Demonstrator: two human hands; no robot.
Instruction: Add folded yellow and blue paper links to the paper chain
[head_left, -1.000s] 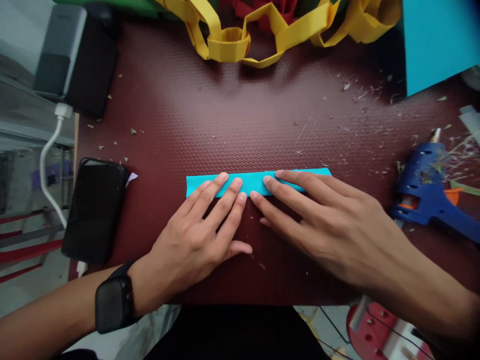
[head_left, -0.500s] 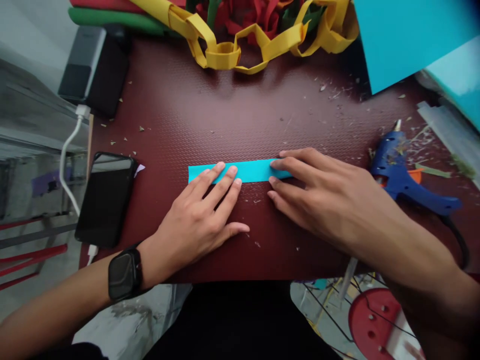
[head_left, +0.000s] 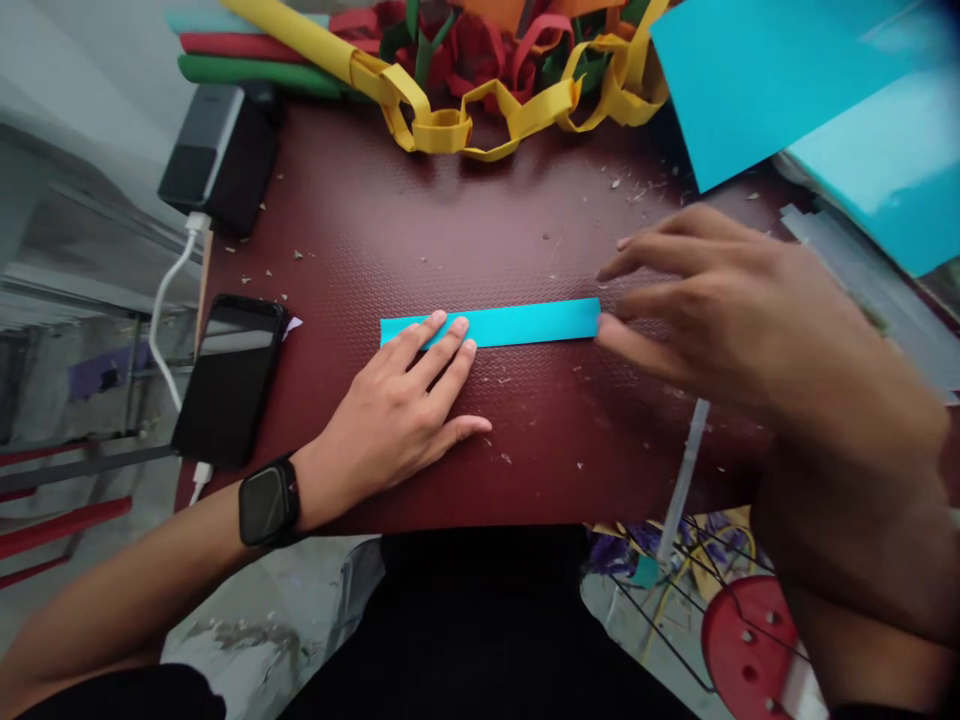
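A turquoise paper strip (head_left: 532,322) lies crosswise on the dark red tabletop (head_left: 450,230). My left hand (head_left: 401,395) rests flat over the strip's left part, fingers stretched out and thumb spread to the side. Off the strip's right end, my right hand (head_left: 720,300) is raised, slightly blurred, with its fingers apart and nothing visible between them. Its thumb tip is close to the strip's end; whether they touch I cannot tell. The blue glue gun seen earlier is hidden behind the right hand and forearm.
A yellow paper chain (head_left: 442,130) runs along the back. Turquoise sheets (head_left: 750,90) lie at the back right. At left are a phone (head_left: 229,385) and a black box-shaped device (head_left: 217,160) with a white cable (head_left: 159,300). A clear stick (head_left: 684,480) juts over the front edge.
My right hand has lifted off the strip and moved right and up, uncovering the strip's right end. My left hand stays on the strip. The view has shifted slightly.
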